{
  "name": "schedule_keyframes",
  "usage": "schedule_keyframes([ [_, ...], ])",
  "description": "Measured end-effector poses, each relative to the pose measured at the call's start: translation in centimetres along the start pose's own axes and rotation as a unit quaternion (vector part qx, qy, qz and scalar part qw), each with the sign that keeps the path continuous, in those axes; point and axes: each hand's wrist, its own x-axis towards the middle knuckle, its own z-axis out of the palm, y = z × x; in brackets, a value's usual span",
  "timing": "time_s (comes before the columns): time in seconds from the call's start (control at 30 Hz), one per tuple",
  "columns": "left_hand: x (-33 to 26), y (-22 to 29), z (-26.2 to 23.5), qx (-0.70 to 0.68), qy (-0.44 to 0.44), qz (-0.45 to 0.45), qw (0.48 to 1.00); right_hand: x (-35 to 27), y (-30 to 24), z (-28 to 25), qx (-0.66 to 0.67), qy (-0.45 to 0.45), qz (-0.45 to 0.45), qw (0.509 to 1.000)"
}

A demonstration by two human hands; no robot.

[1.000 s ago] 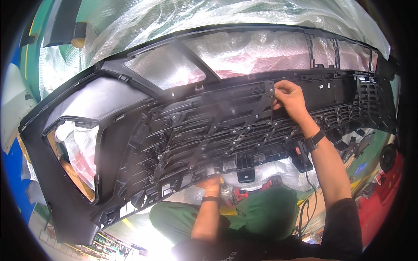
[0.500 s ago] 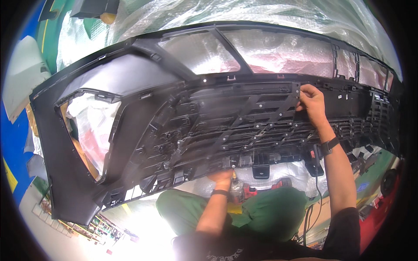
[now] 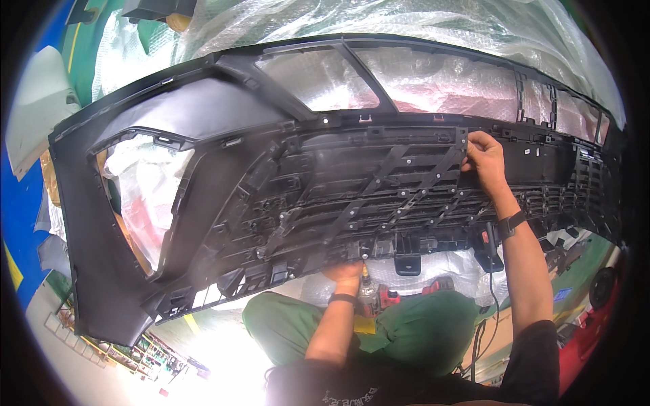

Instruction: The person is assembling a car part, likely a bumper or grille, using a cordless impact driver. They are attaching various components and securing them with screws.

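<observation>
A large black plastic car bumper (image 3: 223,166) lies with its inner side up, its upper openings facing away from me. Small screws or clips dot its slatted grille (image 3: 379,179). My right hand (image 3: 485,161) is at the upper right end of the grille, thumb and fingers pinched together; whatever is between them is too small to make out. At the lower edge of the bumper is my left hand (image 3: 344,272), blurred, its fingers hidden against that edge. Just right of it, a red and grey power driver (image 3: 379,296) lies between my knees, its tip close to the edge.
Clear bubble wrap (image 3: 223,34) lies beneath and behind the bumper. A black cable with a red-marked connector (image 3: 489,238) hangs near my right wrist. Racks (image 3: 142,358) stand at lower left, with red equipment (image 3: 589,325) at lower right.
The bumper's left part appears slightly farther right in the view, and the background there has shifted too. Both hands keep almost the same places.
</observation>
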Motion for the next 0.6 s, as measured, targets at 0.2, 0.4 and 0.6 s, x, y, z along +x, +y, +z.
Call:
schedule_keyframes([
  [0.2,-0.3,-0.5,0.5,0.013,-0.028,-0.02,0.999,0.3,0.6,-0.2,0.005,0.001,-0.01,1.0],
  [0.4,-0.9,-1.6,1.6,0.037,-0.064,-0.053,0.996,0.3,0.9,-0.1,-0.022,0.016,-0.022,0.999],
  [0.6,0.2,-0.5,0.9,-0.042,0.026,-0.02,0.999,0.6,1.4,-0.5,-0.043,0.029,-0.041,0.998],
])
